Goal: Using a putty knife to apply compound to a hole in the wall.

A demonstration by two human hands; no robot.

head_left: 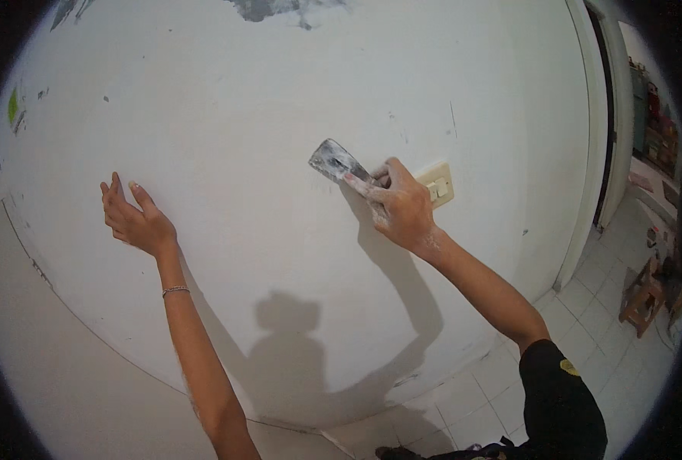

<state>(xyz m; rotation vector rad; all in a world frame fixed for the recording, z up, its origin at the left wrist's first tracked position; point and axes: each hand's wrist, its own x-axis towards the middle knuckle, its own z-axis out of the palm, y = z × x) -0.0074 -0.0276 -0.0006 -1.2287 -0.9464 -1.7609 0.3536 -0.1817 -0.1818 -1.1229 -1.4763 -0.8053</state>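
My right hand (402, 203), dusted with white, grips a metal scraper (329, 157) whose flat blade is smeared with white and points up and left, at or just off the white wall (241, 123). A cream light switch plate (437, 184) is fixed to the wall just right of that hand. My left hand (138, 211) is raised at the wall on the left, fingers apart and loosely bent, holding nothing; whether it touches the surface is unclear. Grey bare patches (272, 9) mark the wall at the top, and my shadow falls below the scraper.
At the right are a door frame (601, 115) and, beyond it, cluttered shelves (655, 123). A wooden stool (640, 299) and other items stand on the white tiled floor (494, 387). A wall seam (42, 276) curves along the lower left.
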